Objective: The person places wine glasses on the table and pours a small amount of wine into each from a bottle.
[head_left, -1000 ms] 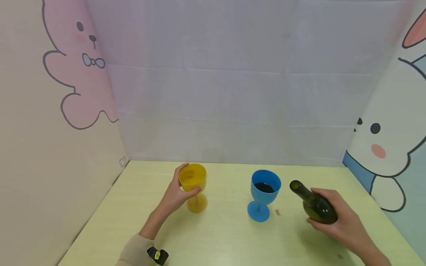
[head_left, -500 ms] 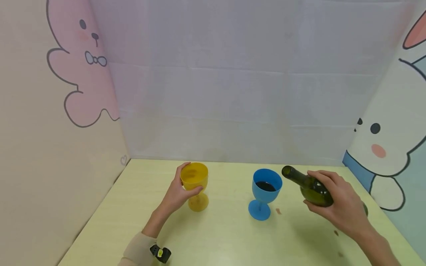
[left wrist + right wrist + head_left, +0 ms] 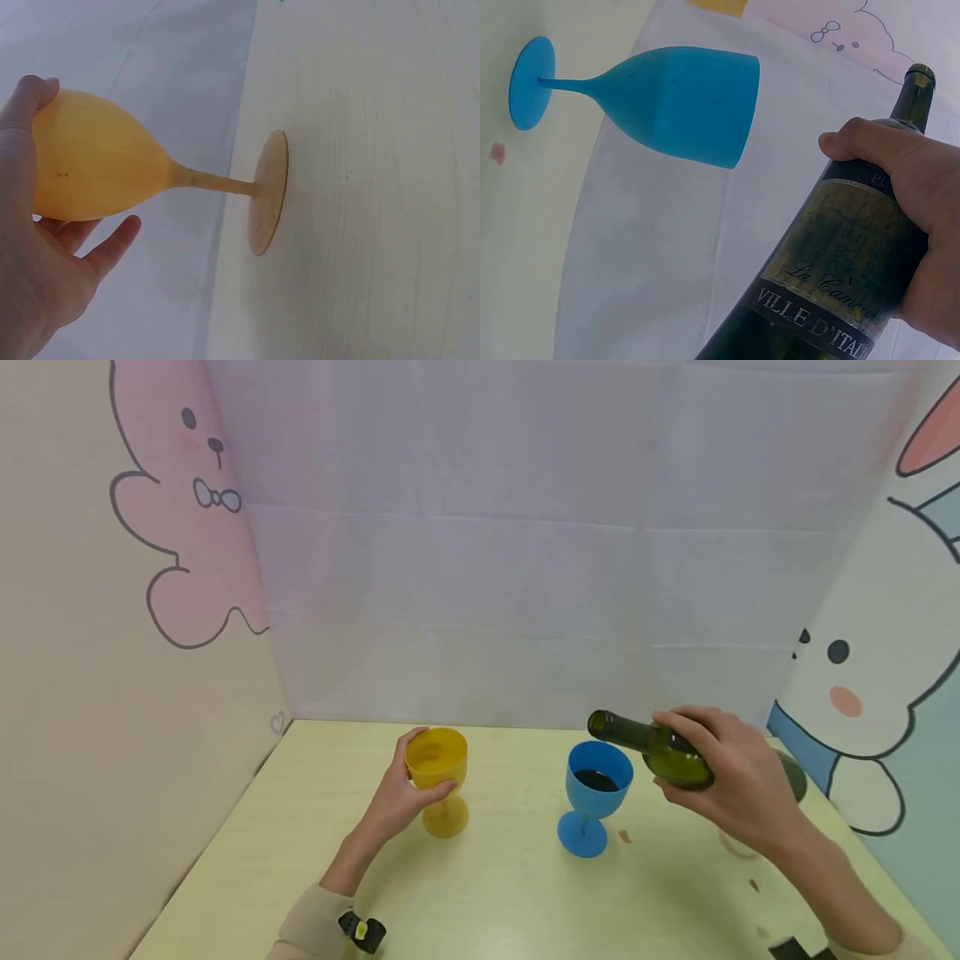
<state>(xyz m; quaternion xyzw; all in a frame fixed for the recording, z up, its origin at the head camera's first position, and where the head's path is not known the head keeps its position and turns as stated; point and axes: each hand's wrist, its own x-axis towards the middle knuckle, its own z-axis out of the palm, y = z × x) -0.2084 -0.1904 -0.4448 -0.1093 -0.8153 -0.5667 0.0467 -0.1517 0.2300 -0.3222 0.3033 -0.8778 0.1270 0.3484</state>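
Note:
My left hand (image 3: 401, 793) grips the bowl of a yellow goblet (image 3: 442, 760) from its left side. In the left wrist view the base of that goblet (image 3: 268, 193) appears to stand on the table. My right hand (image 3: 738, 777) holds a green glass wine bottle (image 3: 671, 756) round its upper body, tilted with its mouth to the left. A blue goblet (image 3: 588, 802) with dark liquid inside stands upright between the hands. The bottle's mouth is above the blue goblet's rim, apart from it. A dark label (image 3: 832, 277) shows on the bottle in the right wrist view.
The pale yellow table (image 3: 495, 893) has a small reddish-brown spot (image 3: 625, 837) beside the blue goblet and another dark spot (image 3: 753, 885) near my right forearm. A white cloth (image 3: 465, 568) hangs behind, with cartoon-printed panels at both sides.
The right hand has raised the wine bottle and brought it leftward, its mouth now over the blue goblet's rim. The left hand and yellow goblet stay about where they were.

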